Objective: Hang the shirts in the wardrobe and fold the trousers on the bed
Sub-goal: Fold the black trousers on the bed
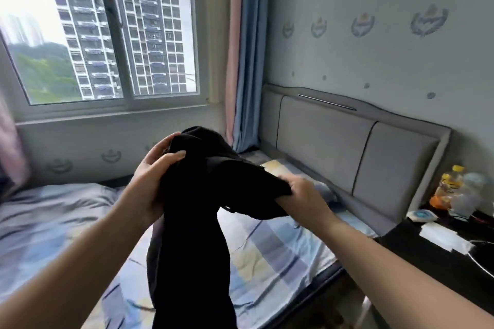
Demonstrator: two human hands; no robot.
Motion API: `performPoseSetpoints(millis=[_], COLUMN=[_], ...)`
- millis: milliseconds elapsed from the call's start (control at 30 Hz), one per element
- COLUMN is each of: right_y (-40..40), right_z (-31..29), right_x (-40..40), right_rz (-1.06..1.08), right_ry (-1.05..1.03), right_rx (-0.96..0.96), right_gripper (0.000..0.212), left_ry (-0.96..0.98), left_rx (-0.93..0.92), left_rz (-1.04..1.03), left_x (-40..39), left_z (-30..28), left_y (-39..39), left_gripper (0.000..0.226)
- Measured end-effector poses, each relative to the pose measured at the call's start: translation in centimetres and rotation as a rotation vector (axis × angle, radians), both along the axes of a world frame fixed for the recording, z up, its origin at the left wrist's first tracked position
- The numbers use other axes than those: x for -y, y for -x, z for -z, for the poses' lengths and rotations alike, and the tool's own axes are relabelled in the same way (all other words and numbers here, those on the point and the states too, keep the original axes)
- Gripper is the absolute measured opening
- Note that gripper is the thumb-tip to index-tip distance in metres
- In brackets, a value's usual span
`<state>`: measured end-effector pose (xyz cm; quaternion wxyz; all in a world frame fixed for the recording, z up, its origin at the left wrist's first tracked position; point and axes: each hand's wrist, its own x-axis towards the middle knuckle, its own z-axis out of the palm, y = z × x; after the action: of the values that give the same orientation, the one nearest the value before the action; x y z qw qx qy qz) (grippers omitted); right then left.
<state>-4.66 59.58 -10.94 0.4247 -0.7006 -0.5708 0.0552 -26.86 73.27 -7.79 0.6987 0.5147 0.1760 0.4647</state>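
Observation:
I hold a black garment [192,235] up in the air over the bed [280,256]. It hangs down in a long bunch to the bottom of the view, and I cannot tell whether it is a shirt or trousers. My left hand [153,179] grips its upper end, thumb across the cloth. My right hand [303,195] holds another edge out to the right, its fingers curled into the fabric and partly hidden by it.
The bed has a checked blue and grey sheet and a grey padded headboard [355,149] on the right. A dark bedside table [454,246] holds bottles [451,187] and white papers. A window [107,35] and curtains [242,61] stand behind the bed.

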Motion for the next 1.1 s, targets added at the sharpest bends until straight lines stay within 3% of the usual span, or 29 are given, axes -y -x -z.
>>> performPoseSetpoints(millis=[33, 200, 300, 400, 500, 567, 667, 833, 967, 1100], right_y=[0.5, 2.9, 4.3, 5.2, 5.2, 4.9, 4.6, 5.0, 4.0, 3.3], right_z=[-1.1, -7.4, -10.0, -11.8, -13.9, -14.9, -15.2, -16.0, -17.0, -16.0], right_x=[-1.5, -8.9, -13.8, -18.2, -22.2, -24.3, -27.4, -31.3, -33.8, -35.4], right_rz=[-0.019, -0.125, -0.249, -0.264, -0.265, -0.319, -0.378, -0.475, -0.613, -0.903], right_ry=[-0.081, -0.346, -0.319, -0.317, -0.345, -0.337, -0.310, -0.259, -0.157, -0.087], right_rx=[-0.090, -0.614, -0.913, -1.069, -1.053, -0.877, -0.502, -0.200, -0.288, -0.689], right_gripper=[0.007, 0.019, 0.012, 0.008, 0.009, 0.012, 0.017, 0.021, 0.035, 0.049], left_ry=[-0.031, -0.102, -0.123, -0.142, -0.305, -0.377, -0.447, -0.628, -0.665, -0.695], left_rx=[-0.017, -0.162, -0.241, -0.324, -0.432, -0.414, -0.420, -0.628, -0.809, -0.845], left_rz=[-0.015, -0.143, -0.220, -0.275, -0.415, -0.467, -0.363, -0.398, -0.555, -0.860], left_x=[-1.5, -8.2, -11.6, -14.3, -16.0, -16.6, -17.2, -18.9, -20.5, -21.6], left_z=[-0.7, -3.3, -4.2, -5.2, -7.0, -8.8, -10.4, -11.0, -11.9, -12.6], left_y=[0.9, 3.2, 3.4, 3.2, 2.3, 1.7, 0.2, -2.7, -3.2, -2.8], left_gripper=[0.045, 0.048, 0.050, 0.053, 0.040, 0.023, 0.017, 0.016, 0.024, 0.027])
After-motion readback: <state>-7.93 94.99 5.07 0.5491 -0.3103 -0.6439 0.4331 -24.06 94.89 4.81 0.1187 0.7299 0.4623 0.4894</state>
